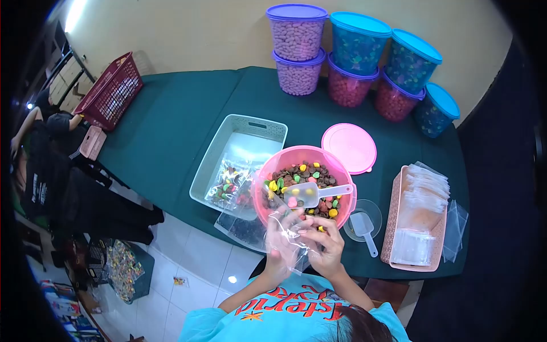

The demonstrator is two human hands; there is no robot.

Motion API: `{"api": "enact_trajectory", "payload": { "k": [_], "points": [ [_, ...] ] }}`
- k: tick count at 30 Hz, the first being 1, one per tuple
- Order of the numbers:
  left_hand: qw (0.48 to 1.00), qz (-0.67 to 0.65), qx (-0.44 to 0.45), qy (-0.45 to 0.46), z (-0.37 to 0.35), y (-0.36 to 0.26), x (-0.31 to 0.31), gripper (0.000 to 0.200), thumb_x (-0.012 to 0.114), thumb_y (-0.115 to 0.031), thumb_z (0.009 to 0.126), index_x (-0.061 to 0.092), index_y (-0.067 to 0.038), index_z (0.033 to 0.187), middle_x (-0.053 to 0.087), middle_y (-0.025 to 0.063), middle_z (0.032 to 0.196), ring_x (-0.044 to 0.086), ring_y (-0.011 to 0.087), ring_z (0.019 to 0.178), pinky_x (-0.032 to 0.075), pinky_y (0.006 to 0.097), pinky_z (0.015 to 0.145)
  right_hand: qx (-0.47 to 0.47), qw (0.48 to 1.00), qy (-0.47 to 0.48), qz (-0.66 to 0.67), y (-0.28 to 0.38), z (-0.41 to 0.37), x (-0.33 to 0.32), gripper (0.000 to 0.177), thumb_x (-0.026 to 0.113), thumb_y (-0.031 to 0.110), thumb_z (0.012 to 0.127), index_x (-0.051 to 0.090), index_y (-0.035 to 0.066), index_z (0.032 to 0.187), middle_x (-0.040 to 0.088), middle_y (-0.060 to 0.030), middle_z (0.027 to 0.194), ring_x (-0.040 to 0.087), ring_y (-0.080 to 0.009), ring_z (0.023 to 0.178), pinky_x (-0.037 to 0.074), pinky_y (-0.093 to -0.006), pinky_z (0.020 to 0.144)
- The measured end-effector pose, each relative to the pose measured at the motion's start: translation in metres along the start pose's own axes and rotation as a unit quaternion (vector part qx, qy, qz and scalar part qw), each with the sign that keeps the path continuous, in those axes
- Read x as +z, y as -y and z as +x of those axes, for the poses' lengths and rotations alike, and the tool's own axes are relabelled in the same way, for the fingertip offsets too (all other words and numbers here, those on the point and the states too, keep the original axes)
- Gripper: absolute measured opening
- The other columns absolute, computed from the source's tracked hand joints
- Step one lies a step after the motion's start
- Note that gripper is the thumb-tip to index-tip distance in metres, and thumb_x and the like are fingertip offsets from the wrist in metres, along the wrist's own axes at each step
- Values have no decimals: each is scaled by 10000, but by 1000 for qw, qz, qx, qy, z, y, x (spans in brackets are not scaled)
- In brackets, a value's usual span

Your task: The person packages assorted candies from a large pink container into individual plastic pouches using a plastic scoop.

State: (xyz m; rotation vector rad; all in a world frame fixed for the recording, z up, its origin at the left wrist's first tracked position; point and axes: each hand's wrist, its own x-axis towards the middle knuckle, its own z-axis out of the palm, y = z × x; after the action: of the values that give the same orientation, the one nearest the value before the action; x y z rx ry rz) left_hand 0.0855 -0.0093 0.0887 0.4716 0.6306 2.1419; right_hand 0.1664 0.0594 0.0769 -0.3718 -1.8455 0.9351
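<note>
My left hand and my right hand are both closed on a clear plastic bag, just over the near rim of a pink tub. The bag looks empty, though glare hides part of it. Inside the tub is a mix of brown, yellow, green and pink sweets, with a translucent scoop lying on top. Left of the tub, a pale green basket holds several filled bags. To the right, a second scoop rests on a clear round dish.
A pink basket of clear bags stands at the right, with loose bags beside it. A pink lid lies behind the tub. Stacked lidded tubs line the wall. A maroon basket and another person are at the left.
</note>
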Motion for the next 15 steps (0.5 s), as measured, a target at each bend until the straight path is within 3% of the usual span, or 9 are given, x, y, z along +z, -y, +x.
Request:
{"api": "enact_trajectory", "payload": {
  "k": [2, 5, 6, 7, 8, 9, 11, 13, 15],
  "points": [
    [1000, 6, 12, 10, -7, -5, 7, 1034, 710, -538, 593, 136, -87, 1325, 217, 161, 1347, 331, 294, 1208, 278, 436, 1006, 15, 999, 28, 30, 0, 3, -8, 258, 628, -72, 664, 637, 70, 879, 583, -132, 1000, 583, -227, 817, 477, -287, 680],
    [978, 76, 152, -119, -14, -19, -11, 1042, 718, -530, 586, 121, -114, 1331, 222, 140, 1351, 216, 274, 1266, 230, 428, 1021, 56, 996, 11, 75, 1, 3, -23, 240, 620, -86, 659, 633, 50, 857, 600, -138, 963, 605, -250, 826, 486, -295, 705],
    [944, 161, 235, -168, -11, -37, -1, 1016, 723, -499, 602, 123, -111, 1324, 235, 129, 1341, 251, 275, 1245, 240, 426, 1014, 40, 998, 15, 56, 1, 6, -29, 235, 601, -106, 656, 630, 38, 840, 611, -131, 945, 616, -248, 825, 490, -290, 714],
    [865, 305, 337, -215, -8, -48, -3, 902, 657, -517, 672, 174, -79, 1295, 293, 127, 1301, 297, 276, 1211, 260, 437, 990, 40, 997, 14, 58, 3, 7, -34, 235, 601, -106, 656, 630, 38, 840, 611, -131, 945, 616, -248, 825, 490, -290, 714],
    [798, 338, 430, -253, -9, -62, 0, 944, 731, -471, 610, 197, -75, 1281, 319, 131, 1267, 311, 287, 1201, 263, 447, 988, 29, 997, 43, 54, 4, 8, -39, 251, 592, -114, 645, 632, 41, 837, 613, -125, 948, 614, -241, 829, 491, -287, 712],
    [799, 337, 431, -249, -14, -75, -1, 944, 731, -471, 610, 197, -75, 1281, 319, 131, 1267, 311, 287, 1201, 263, 447, 988, 18, 996, 70, 49, 5, 9, -43, 267, 583, -122, 634, 634, 45, 835, 614, -118, 950, 613, -234, 833, 491, -284, 710],
    [684, 544, 482, -64, -27, -96, 1, 1025, 786, -483, 511, 233, -69, 1268, 354, 136, 1229, 342, 299, 1180, 265, 456, 983, 5, 995, 90, 40, 3, 7, -44, 281, 579, -109, 617, 636, 57, 837, 615, -93, 963, 606, -218, 806, 482, -291, 679],
    [636, 681, 315, 181, -25, -100, 28, 1034, 818, -493, 431, 326, -57, 1229, 397, 150, 1201, 360, 329, 1168, 239, 486, 992, -13, 986, 164, 19, 8, 7, -44, 285, 578, -89, 609, 635, 71, 838, 614, -73, 976, 590, -211, 760, 455, -300, 653],
    [613, 725, 155, 275, -16, -83, 36, 1042, 784, -499, 486, 286, -39, 1278, 395, 168, 1244, 350, 350, 1186, 185, 506, 1013, -36, 986, 162, 14, 14, 10, -37, 277, 587, -71, 619, 620, 68, 856, 613, -56, 961, 575, -207, 725, 431, -298, 647]
  ]
}}
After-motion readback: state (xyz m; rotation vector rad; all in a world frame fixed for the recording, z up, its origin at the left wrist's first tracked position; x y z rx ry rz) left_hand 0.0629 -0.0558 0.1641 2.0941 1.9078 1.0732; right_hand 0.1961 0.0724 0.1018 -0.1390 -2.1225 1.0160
